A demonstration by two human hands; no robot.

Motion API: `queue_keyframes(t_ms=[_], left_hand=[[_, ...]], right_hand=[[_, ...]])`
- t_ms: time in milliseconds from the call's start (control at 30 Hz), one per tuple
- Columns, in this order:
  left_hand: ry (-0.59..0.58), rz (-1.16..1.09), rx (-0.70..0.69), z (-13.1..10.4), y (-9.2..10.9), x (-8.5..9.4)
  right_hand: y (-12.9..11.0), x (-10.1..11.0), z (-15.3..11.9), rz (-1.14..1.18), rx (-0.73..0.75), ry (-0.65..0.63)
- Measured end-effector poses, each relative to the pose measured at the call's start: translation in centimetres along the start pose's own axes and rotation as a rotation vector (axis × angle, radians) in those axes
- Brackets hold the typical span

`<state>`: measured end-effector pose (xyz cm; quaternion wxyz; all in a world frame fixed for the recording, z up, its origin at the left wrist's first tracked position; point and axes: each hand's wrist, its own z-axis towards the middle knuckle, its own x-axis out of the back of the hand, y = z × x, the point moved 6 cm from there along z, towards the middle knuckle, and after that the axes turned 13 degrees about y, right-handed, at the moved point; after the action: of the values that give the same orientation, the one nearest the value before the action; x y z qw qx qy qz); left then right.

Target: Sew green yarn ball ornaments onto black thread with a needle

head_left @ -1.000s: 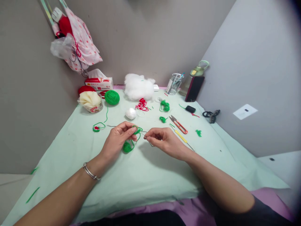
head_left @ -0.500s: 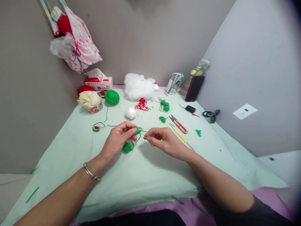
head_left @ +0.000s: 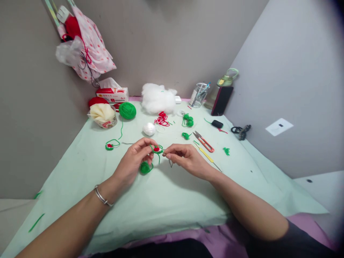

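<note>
Between the thumb and fingers of my left hand (head_left: 134, 156) is a small crocheted piece (head_left: 158, 149) in green, red and white, with a green tail hanging down. My right hand (head_left: 185, 157) pinches a thin grey wire (head_left: 171, 163) close against the right edge of that piece. Part of the wire bends below my right fingertips. A small green ball of yarn (head_left: 145, 167) sits under my left hand. Another thin dark length (head_left: 127, 143) shows left of my left knuckles. A similar round red-and-green crocheted piece (head_left: 109, 146) lies farther left, its yarn running to a green ball (head_left: 127, 111).
Thread snips (head_left: 204, 142) and a yellow-handled crochet hook (head_left: 205, 153) lie to the right. Beyond my hands are a white yarn ball (head_left: 149, 129), tangled red yarn (head_left: 162, 119) and white stuffing (head_left: 158, 98). A phone (head_left: 222, 101) leans against a bottle (head_left: 225, 79).
The crocheted piece has turned, so its red and white face shows. My right fingertips have come slightly left, closer to it, and less wire shows between my hands.
</note>
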<state>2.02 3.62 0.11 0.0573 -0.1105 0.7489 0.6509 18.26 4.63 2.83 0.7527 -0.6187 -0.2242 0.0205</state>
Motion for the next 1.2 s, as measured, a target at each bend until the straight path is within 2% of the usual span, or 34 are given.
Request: queue_keyframes(t_ms=[167, 400, 500, 667, 767, 1033, 1200], left_hand=[[-0.026, -0.169, 0.08, 0.0, 0.3, 0.0], [0.01, -0.381, 0.121, 0.5, 0.4, 0.8], [-0.004, -0.291, 0.049, 0.2, 0.7, 0.7], [-0.015, 0.171, -0.131, -0.3, 1.1, 0.2], [-0.035, 0.3, -0.147, -0.1, 0.9, 0.1], [-0.124, 0.131, 0.081, 0.0, -0.5, 0.0], [-0.125, 0.057, 0.123, -0.1, -0.4, -0.1]], right_hand=[[0.3, 0.0, 0.2, 0.086, 0.001, -0.009], [0.3, 0.3, 0.2, 0.123, -0.029, -0.019], [0.3, 0.3, 0.2, 0.128, -0.041, -0.026], [0.2, 0.2, 0.3, 0.124, -0.046, -0.035], [0.2, 0.3, 0.3, 0.128, -0.046, -0.039], [0.1, 0.6, 0.4, 0.114, 0.001, -0.041], [-0.1, 0.5, 0.4, 0.116, 0.037, -0.068]])
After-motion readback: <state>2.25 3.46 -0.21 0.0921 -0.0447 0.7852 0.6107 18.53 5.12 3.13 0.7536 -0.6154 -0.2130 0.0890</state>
